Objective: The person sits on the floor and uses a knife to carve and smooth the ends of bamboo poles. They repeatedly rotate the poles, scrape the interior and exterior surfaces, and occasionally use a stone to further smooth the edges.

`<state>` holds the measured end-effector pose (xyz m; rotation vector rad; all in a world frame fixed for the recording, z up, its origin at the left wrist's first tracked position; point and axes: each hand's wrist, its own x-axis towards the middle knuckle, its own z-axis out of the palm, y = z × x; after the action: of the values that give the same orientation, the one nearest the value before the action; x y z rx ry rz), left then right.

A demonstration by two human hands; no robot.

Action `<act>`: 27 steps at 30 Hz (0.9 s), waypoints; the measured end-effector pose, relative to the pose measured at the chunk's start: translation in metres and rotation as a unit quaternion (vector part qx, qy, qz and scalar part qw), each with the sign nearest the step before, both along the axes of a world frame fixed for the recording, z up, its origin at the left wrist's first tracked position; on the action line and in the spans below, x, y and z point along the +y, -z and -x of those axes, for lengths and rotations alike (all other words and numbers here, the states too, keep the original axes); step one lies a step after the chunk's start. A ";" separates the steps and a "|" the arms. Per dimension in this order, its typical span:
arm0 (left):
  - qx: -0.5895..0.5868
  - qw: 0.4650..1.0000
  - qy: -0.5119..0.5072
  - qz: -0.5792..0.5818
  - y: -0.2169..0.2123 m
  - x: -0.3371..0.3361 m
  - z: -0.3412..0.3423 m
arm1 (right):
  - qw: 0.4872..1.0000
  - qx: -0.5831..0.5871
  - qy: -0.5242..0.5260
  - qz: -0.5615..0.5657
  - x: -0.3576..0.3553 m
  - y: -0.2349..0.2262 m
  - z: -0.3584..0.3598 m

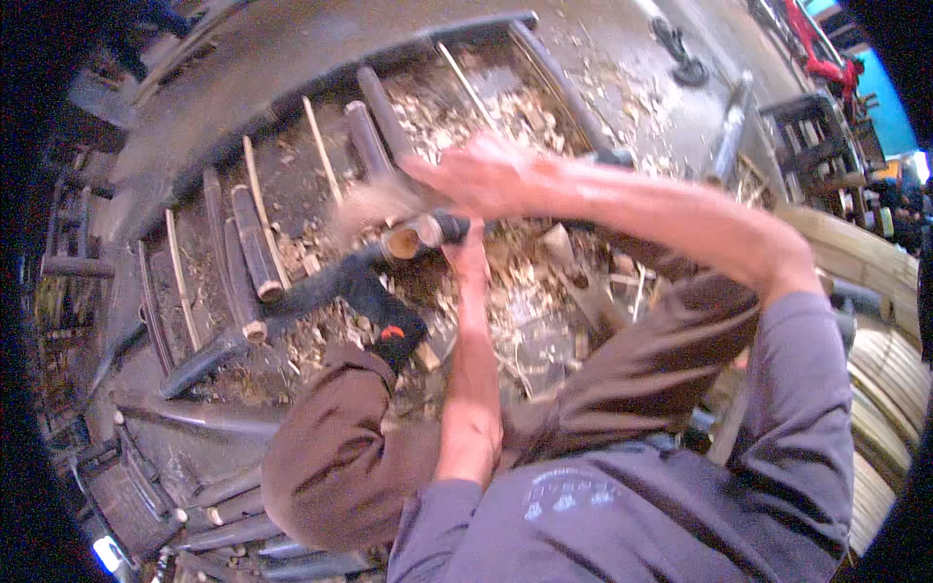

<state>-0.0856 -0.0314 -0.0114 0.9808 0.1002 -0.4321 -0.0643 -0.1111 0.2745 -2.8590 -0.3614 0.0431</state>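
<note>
close under the camera, a brown-clad knee (pixel 330 466) is being raised, and across it the left forearm is being stretched forward so that the left hand (pixel 468 255) is closing around a short dark bamboo piece (pixel 428 231). the piece is being held near its pale cut end, roughly level and just above the knee, probably so that the end is being kept steady and clear of the leg. the right hand (pixel 486 175) is being brought in from the right, just above and touching or almost touching the same piece; its fingers are blurred by motion, so whether it is gripping anything cannot be told. a pale blur beside it may be flying shavings. just below the piece, a black shoe with a red spot (pixel 394 335) is being rested among pale wood chips (pixel 515 311), which are littering the ground and partly burying it. farther out, dark bamboo poles (pixel 255 248) and thin pale strips (pixel 321 146) are lying in rows on the left, crowding that side. at the right edge, curved pale slats (pixel 880 360) are being stacked.
</note>
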 end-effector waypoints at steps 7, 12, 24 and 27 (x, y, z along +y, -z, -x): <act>0.045 0.991 -0.005 0.125 0.088 0.036 -0.025 | 0.813 -0.415 -0.131 -0.388 0.088 -0.073 -0.042; 0.050 0.999 0.016 0.010 -0.002 -0.013 0.008 | 0.995 0.055 -0.028 0.078 -0.024 0.037 0.017; -0.042 0.974 0.021 0.221 0.042 -0.002 0.023 | 0.982 0.159 -0.010 0.106 -0.024 0.046 0.062; 0.021 0.991 0.018 0.131 0.040 -0.001 0.006 | 0.986 0.129 0.103 -0.007 -0.016 0.025 0.084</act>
<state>-0.0913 -0.0321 -0.0514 0.7160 0.0620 -0.4857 -0.1488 -0.1266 0.2498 -2.8124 -0.0133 0.3646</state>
